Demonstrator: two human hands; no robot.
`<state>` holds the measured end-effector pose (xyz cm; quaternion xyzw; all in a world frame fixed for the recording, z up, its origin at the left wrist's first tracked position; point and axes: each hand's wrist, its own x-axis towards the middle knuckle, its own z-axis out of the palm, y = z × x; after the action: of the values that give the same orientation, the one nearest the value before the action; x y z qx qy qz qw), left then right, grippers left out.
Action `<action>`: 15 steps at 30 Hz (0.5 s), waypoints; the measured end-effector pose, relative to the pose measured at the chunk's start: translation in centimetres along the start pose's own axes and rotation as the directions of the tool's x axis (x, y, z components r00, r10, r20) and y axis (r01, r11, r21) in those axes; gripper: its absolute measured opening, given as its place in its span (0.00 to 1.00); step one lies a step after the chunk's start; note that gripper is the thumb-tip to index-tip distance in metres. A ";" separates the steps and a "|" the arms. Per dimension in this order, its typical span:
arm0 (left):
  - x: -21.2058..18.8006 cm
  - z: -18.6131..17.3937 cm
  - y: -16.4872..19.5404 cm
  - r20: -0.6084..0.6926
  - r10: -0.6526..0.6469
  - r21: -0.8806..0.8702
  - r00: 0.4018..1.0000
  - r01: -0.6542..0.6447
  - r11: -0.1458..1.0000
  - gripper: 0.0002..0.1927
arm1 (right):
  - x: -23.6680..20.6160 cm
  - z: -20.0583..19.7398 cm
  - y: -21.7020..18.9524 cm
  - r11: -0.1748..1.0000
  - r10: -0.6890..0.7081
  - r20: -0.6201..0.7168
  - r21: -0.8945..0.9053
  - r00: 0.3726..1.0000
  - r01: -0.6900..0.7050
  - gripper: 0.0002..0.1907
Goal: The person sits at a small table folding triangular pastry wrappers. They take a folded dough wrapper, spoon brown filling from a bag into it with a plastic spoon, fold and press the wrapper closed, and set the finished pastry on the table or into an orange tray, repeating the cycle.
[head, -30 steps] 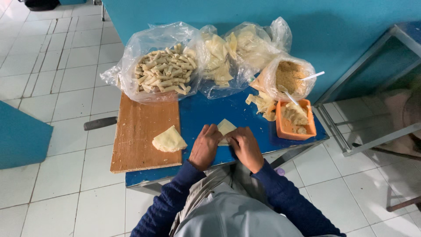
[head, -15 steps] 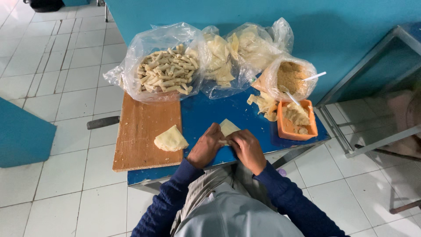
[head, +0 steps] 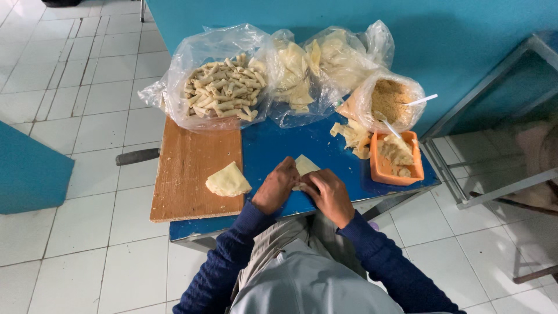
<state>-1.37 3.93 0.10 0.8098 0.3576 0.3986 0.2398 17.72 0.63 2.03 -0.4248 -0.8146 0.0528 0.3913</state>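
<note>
Rolling pale pastry wrapper (head: 304,165) at 6 o'clock on blue desk (head: 273,145) | left hand (head: 276,187) and right hand (head: 327,195) both curled, pinching wrapper's near edge | advice: keep thumbs level, roll tight away from body | filling tub (head: 395,158) at 3 o'clock.

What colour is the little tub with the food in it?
Orange. The small rectangular tub sits right of the hands, seen clearly in the head view.

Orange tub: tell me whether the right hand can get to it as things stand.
Probably yes. The right hand rests on the pale wrapper, and the orange tub sits just to its right on the blue table, with only bare tabletop between them.
</note>
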 end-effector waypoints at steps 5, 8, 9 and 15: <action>0.0 -0.8 1.2 0.000 -0.073 -0.028 0.997 0.073 0.997 0.06 | 0.4 0.5 0.7 0.998 0.056 0.040 0.029 0.998 -0.057 0.05; -0.3 -1.2 1.9 -0.015 -0.013 -0.013 1.000 0.013 1.000 0.09 | 0.6 0.8 0.9 0.997 0.070 0.025 0.021 0.997 -0.070 0.05; -0.4 -1.3 1.9 -0.019 0.023 0.000 1.000 -0.023 1.000 0.11 | 0.6 0.9 0.9 0.997 0.070 0.013 0.019 0.997 -0.070 0.05; -0.2 -0.4 0.9 -0.058 -0.009 -0.002 0.998 0.009 1.000 0.04 | 0.2 0.7 0.5 0.992 0.125 0.037 0.005 0.991 -0.125 0.06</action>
<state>-1.41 3.25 0.90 0.7961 0.3677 0.4209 0.2320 17.50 1.33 1.44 -0.4726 -0.7932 0.0879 0.3738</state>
